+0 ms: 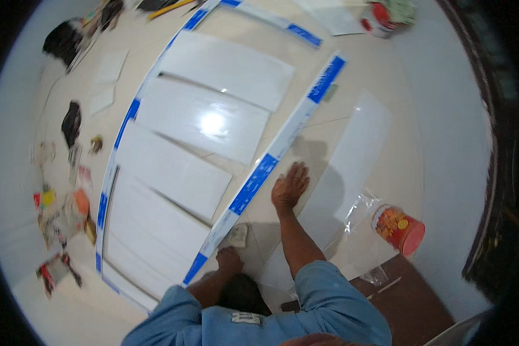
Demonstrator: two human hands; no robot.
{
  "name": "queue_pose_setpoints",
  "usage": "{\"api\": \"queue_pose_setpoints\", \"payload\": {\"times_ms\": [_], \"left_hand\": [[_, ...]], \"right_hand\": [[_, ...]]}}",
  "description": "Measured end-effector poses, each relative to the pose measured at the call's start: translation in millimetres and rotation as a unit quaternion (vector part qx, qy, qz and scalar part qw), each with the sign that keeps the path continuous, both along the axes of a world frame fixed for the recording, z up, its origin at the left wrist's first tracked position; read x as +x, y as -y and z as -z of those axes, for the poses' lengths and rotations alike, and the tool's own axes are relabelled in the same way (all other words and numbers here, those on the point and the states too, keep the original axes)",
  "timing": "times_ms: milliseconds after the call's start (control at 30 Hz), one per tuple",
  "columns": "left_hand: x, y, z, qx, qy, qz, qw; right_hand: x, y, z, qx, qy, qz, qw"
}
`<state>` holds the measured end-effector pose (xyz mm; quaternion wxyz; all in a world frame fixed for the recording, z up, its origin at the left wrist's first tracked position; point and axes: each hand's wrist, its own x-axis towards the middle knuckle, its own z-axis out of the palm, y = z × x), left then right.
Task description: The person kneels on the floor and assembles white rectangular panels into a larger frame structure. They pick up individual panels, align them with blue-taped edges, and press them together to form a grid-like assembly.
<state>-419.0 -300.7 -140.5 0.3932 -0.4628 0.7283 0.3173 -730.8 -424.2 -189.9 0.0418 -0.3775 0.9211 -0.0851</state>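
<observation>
My right hand [291, 185] lies with fingers stretched out over the floor, right of a long bar [254, 179] covered in blue and white film. A glossy pale strip [352, 155] is just to its right. Low beside the bar's near end is my left hand [229, 260], close to a small crumpled pale piece [236, 235]; its fingers are too blurred to make out. The bar slants along the open side of a frame [134, 108] in the same film. Inside the frame, several white panels [167, 167] lie in a row with dark gaps between them.
At right, a red tub [397, 228] lies beside clear plastic wrap [360, 210] and a brown board [409, 297]. Another red-and-white container [380, 20] stands at the far right. Bags [63, 222], a black item [71, 122] and tools [57, 274] litter the left floor.
</observation>
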Motion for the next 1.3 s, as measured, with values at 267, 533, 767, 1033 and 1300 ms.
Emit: {"api": "queue_pose_setpoints", "payload": {"times_ms": [267,533,767,1033,1300], "left_hand": [[2,-18,5,-0.086,0.018,-0.056,0.995],[0,-15,-1,-0.128,-0.015,-0.071,0.989],[8,-17,11,-0.055,-0.034,-0.067,0.996],[17,-23,12,-0.146,-0.116,-0.152,0.971],[38,-25,6,-0.176,-0.198,-0.161,0.951]], "right_hand": [[-1,1,6,0.042,-0.028,-0.031,0.998],[2,5,9,0.063,-0.043,-0.034,0.997],[0,-4,29,0.062,-0.132,-0.064,0.987],[-1,-10,43,-0.024,-0.176,-0.082,0.981],[-65,-12,81,0.023,-0.175,-0.170,0.970]]}}
